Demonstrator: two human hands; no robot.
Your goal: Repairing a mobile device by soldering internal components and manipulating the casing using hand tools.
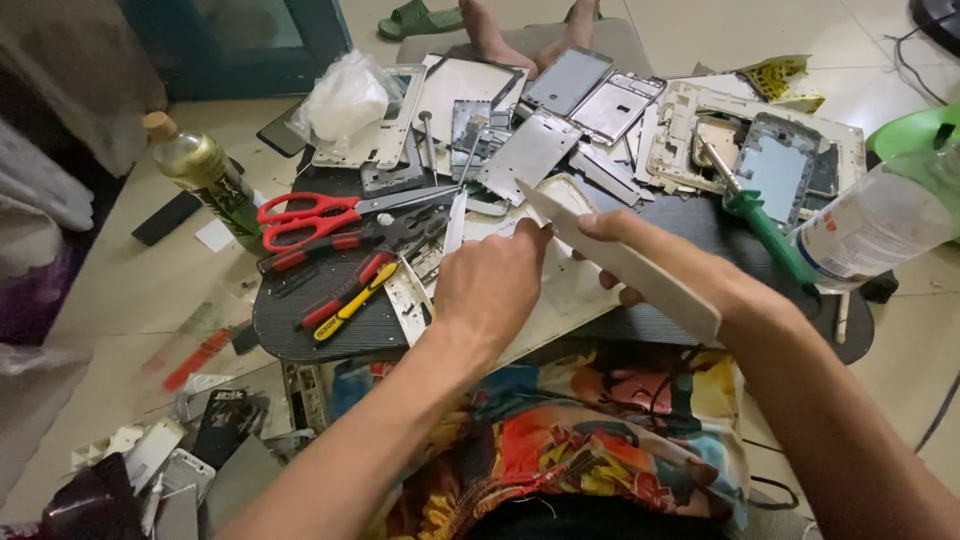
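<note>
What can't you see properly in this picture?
Head view:
- Right hand: mostly hidden behind the long white strip.
- Left hand: its fingers are hidden behind its back.
- Clear plastic bottle: cut off by the right edge.
- Red scissors: blade tips hidden under parts.

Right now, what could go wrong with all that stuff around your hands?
The long white panel held by both the left hand and right hand might snap or pinch fingers. Swinging it could tip the clear plastic bottle nearby. The red scissors lie open close by, so a reach could nick skin.

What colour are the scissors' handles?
Red, clearest in the head view: scissors lying left of the hands.
</note>
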